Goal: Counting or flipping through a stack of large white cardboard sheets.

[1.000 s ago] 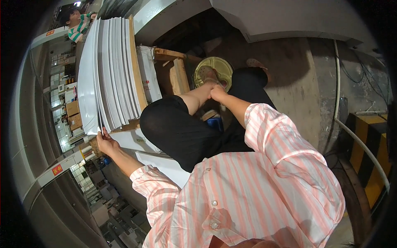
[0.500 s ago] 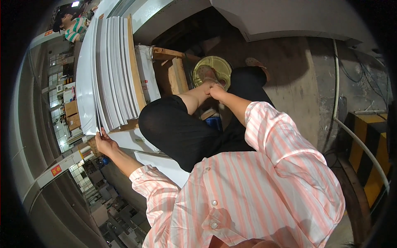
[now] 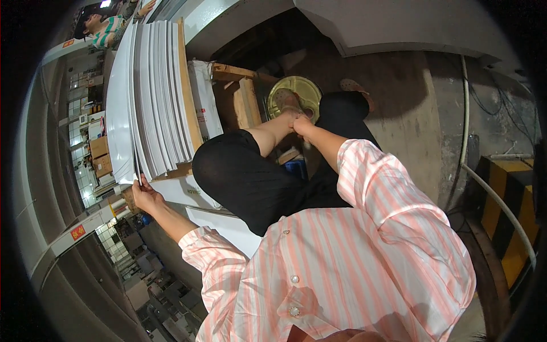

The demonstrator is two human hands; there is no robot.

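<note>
A tall stack of large white sheets (image 3: 156,97) lies to my left, its layers slightly fanned at the near corner. My left hand (image 3: 147,196) pinches the near corner of the top white sheet (image 3: 121,131), and a narrow dark gap shows between it and the layers below. Ahead of me, my right hand (image 3: 302,125) is closed around my bare ankle (image 3: 288,121). That foot, in a brown clog (image 3: 288,100), rests on a round yellowish metal lid or drum top (image 3: 310,91).
The stack sits on a wooden board (image 3: 190,85) above a pallet frame (image 3: 246,102). A white wrapped package (image 3: 202,97) lies beside it. At far left, a co-worker in a striped shirt (image 3: 108,33) stands by the stack. A yellow-black striped block (image 3: 507,194) and a pipe (image 3: 464,114) are at right.
The co-worker at the far left has shifted and now has a hand stretched out over the far end of the stack. Both my hands stay where they were.
</note>
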